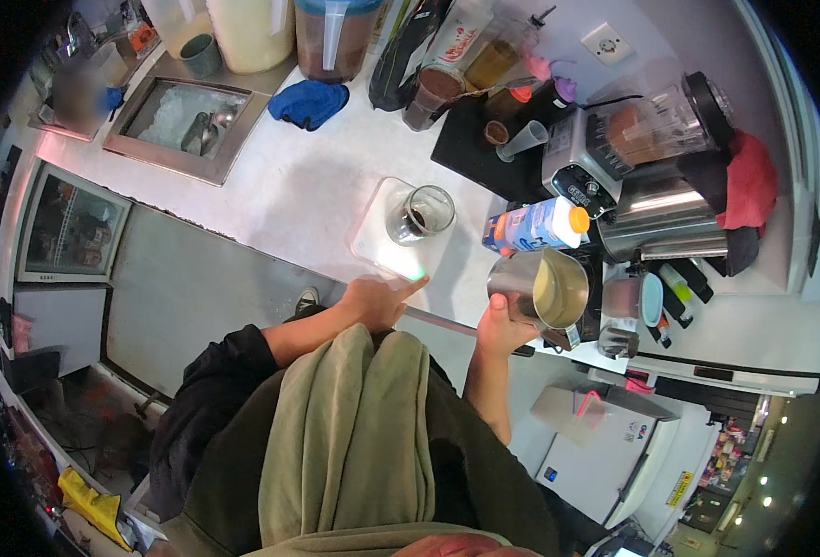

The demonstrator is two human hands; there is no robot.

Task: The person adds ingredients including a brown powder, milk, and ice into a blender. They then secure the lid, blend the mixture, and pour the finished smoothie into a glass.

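A clear glass (420, 214) with a little dark content at its bottom stands on a white, flat kitchen scale (372, 240) on the counter. My left hand (381, 301) points its index finger at the scale's near edge, beside a green glow, and holds nothing. In my right hand (504, 327) is a stainless steel pitcher (511, 282), tilted towards the camera, with pale yellowish liquid inside. Just behind the pitcher is a carton (532, 226) with an orange cap.
A metal ice bin (173, 129) with scoops is set in the counter at left. A blue cloth (309, 104) lies near large lidded pitchers (333, 42). At right are a blender (584, 157), a black mat (476, 150), a steel container (668, 209) and a lidded tub (626, 298).
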